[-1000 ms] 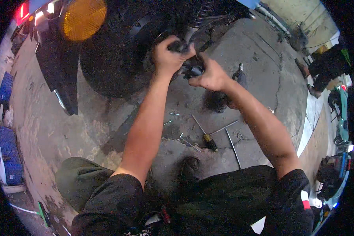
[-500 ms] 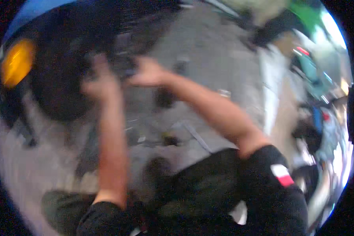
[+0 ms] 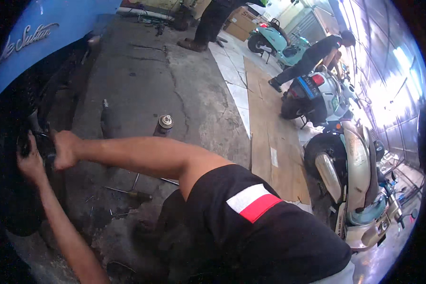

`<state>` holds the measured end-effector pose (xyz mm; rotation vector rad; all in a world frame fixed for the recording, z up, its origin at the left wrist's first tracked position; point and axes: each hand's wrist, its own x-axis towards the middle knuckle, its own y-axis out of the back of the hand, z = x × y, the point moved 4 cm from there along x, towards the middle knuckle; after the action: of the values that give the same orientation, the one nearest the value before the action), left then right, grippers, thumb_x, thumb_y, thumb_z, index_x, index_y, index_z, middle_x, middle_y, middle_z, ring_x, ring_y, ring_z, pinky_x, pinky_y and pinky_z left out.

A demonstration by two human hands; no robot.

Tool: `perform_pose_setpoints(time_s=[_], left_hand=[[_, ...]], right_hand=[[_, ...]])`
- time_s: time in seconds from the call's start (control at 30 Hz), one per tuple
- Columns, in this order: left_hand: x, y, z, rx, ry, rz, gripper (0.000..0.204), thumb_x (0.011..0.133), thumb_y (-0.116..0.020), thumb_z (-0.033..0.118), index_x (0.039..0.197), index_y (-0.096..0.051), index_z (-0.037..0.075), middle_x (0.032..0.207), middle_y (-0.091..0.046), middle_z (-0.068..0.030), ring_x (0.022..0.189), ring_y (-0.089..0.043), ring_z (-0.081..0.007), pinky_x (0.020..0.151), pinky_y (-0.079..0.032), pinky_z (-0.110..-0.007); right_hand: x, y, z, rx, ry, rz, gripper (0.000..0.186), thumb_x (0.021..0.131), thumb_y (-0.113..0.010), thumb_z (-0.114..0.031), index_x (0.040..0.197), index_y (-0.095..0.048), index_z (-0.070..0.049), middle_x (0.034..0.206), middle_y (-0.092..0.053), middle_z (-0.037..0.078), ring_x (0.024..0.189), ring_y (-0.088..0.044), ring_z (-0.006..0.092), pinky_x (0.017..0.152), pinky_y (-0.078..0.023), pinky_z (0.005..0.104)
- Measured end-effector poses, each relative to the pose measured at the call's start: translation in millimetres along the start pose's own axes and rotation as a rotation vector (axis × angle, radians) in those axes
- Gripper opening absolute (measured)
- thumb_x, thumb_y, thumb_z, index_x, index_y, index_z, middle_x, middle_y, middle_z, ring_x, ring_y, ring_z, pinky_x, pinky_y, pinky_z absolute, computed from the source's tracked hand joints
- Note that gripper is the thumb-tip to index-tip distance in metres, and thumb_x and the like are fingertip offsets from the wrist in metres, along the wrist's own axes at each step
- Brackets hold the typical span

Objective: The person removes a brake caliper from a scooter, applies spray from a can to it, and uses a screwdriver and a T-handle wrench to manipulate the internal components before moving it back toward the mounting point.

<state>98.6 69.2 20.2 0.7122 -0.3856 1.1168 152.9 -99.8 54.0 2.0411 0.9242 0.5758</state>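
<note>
Dark part in hand (image 3: 46, 144) just reads as black against an equally black wheel (image 3: 14, 208), while the body panel (image 3: 75, 26) above is a really nice light blue with silver script lettering (image 3: 31, 38). Sleeve (image 3: 208, 182) is plain black except for a patch (image 3: 254, 202) split white and red, and the concrete floor (image 3: 123, 75) is blotchy grey, next to white tiles (image 3: 234, 80) and a tan strip (image 3: 270, 123). Over right you've got a mint-green scooter (image 3: 275, 43), a cream one (image 3: 357, 154) and a red tail light (image 3: 319, 80) over a blue plate (image 3: 308, 88).
</note>
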Motion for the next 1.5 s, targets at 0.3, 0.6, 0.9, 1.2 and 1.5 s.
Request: perform_pose_setpoints(time_s=[0.3,0.6,0.9,1.2,1.5], left_hand=[[8.5,-2.6,-0.5,0.133,0.108,0.056,0.073,0.07,-0.07,0.057,0.111,-0.061,-0.003,0.108,-0.064,-0.0158,0.098,-0.063,-0.0268,0.084,-0.047,-0.037],[-11.5,9.0,44.3,0.09,0.148,0.053,0.065,0.072,-0.072,0.05,0.11,-0.062,-0.002,0.11,-0.063,-0.017,0.099,-0.062,-0.0283,0.083,-0.049,-0.036],[9.3,8.3,11.9,-0.061,0.11,-0.109,0.058,0.081,-0.067,0.043,0.113,-0.059,-0.004,0.115,-0.061,-0.0173,0.105,-0.059,-0.0275,0.093,-0.043,-0.035],[-30.7,25.6,58.9,-0.548,0.366,0.232,0.045,0.068,-0.078,0.028,0.096,-0.066,-0.004,0.097,-0.066,-0.0153,0.091,-0.062,-0.0241,0.084,-0.046,-0.036],[-36.4,51.0,42.5,-0.631,0.335,0.385,0.025,0.072,-0.073,0.017,0.083,-0.067,-0.004,0.082,-0.068,-0.0079,0.074,-0.062,-0.0151,0.071,-0.048,-0.03]], right_hand=[[-6.3,-15.1,2.3,0.358,-0.176,0.21,0.086,0.049,-0.076,-0.021,0.119,-0.038,0.011,0.103,-0.058,0.029,0.1,-0.058,0.0399,0.084,-0.048,0.0434],[-11.0,-9.5,19.8,0.335,-0.053,0.121,0.099,0.05,-0.077,-0.023,0.129,-0.029,0.014,0.114,-0.054,0.03,0.109,-0.053,0.0401,0.093,-0.044,0.0404],[0.2,-1.2,3.7,0.225,0.131,-0.091,0.091,0.048,-0.083,-0.036,0.121,-0.046,0.004,0.11,-0.059,0.025,0.105,-0.057,0.0362,0.09,-0.047,0.04],[-10.2,19.1,17.4,0.372,0.119,-0.178,0.071,0.056,-0.079,-0.015,0.119,-0.05,0.003,0.104,-0.062,0.012,0.096,-0.059,0.0217,0.088,-0.045,0.0324],[-10.1,19.5,-25.6,0.162,0.043,-0.378,0.083,0.052,-0.081,-0.014,0.125,-0.044,0.004,0.101,-0.062,0.009,0.093,-0.058,0.02,0.087,-0.045,0.0323]])
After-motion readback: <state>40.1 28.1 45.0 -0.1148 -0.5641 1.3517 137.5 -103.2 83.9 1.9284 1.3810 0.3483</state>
